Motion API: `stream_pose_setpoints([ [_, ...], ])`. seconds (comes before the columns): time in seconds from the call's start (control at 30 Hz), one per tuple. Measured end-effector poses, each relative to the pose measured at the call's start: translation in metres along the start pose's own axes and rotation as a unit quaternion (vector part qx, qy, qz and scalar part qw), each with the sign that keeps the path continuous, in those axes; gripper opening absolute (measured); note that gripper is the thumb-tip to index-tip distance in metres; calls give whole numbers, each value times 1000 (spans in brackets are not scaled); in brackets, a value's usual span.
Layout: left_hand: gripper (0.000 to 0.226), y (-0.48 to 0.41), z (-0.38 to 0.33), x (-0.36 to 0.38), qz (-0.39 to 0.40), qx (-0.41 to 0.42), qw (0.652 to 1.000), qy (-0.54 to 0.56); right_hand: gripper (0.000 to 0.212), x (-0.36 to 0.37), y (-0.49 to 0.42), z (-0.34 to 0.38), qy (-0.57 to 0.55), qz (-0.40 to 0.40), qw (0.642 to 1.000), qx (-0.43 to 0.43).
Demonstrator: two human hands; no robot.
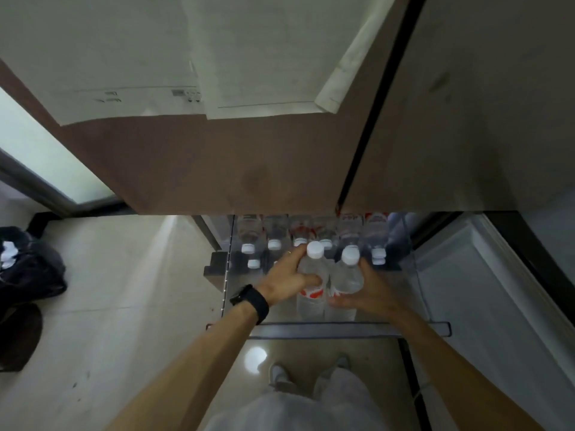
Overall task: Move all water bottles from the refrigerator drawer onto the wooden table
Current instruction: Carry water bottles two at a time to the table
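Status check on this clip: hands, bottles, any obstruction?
Left hand and right hand each shut on a clear plastic white-capped water bottle above the open transparent refrigerator drawer. More bottles remain inside. Nothing obstructing.

Both forearms bare, no sleeves in view. Left wrist: black watch [250, 299], wide dark strap, face turned mostly out of sight. Left hand [287, 279]: thin ring [289, 252] on one finger, at 12 o'clock from the knuckles. Right hand [370, 292]: nothing worn that I can see. Lower body at 6 o'clock: light, off-white trousers [314, 402], loose cut. Feet: pale grey-white shoes, left shoe [278, 374], right shoe [337, 365], toes pointing to 12 o'clock. Detail blurred.
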State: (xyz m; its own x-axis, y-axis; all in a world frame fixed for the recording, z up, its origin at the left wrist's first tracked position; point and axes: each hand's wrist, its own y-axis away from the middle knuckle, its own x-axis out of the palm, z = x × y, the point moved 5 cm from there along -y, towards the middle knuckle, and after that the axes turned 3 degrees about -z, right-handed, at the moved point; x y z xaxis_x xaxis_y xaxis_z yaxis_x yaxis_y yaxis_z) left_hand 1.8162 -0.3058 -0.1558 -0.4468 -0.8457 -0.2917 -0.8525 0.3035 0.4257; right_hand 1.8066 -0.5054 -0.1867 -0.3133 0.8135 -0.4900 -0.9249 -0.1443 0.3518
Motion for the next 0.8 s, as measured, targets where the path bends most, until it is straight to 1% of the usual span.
stream_pose_setpoints([
  [0.07,79,2,3,13,12,6,999,29,81,-3,3,2,5,-18,1000,3],
  [0.13,78,1,4,20,4,24,1000,5,72,-5,7,1,9,-26,1000,16],
  [0.2,77,-2,3,23,-8,27,999,-40,69,-4,11,1,1,-29,999,22],
  [0.27,83,-2,0,25,-11,31,996,-80,69,-5,13,-4,5,-36,999,14],
  [0.4,97,-4,1,26,-5,21,995,-94,67,-7,15,-3,-13,-33,999,28],
  [0.47,96,-2,1,27,16,8,995,-95,70,-8,14,0,-15,-23,999,23],
  [0.53,92,2,-3,28,19,7,994,-110,63,-8,15,1,-18,-19,999,21],
  [0.57,91,6,-7,28,4,16,992,-123,62,-8,16,1,-7,-20,1000,17],
  [0.63,87,12,-10,26,-48,24,989,-141,71,-7,20,1,15,-14,1000,11],
  [0.67,86,17,-10,24,-74,23,987,-140,71,-7,22,0,28,-11,1000,7],
  [0.73,81,31,-5,14,-140,1,985,-103,64,-9,24,1,30,-19,999,-4],
  [0.8,71,52,-3,1,-223,-13,974,-36,57,-17,30,12,22,-33,999,-17],
])
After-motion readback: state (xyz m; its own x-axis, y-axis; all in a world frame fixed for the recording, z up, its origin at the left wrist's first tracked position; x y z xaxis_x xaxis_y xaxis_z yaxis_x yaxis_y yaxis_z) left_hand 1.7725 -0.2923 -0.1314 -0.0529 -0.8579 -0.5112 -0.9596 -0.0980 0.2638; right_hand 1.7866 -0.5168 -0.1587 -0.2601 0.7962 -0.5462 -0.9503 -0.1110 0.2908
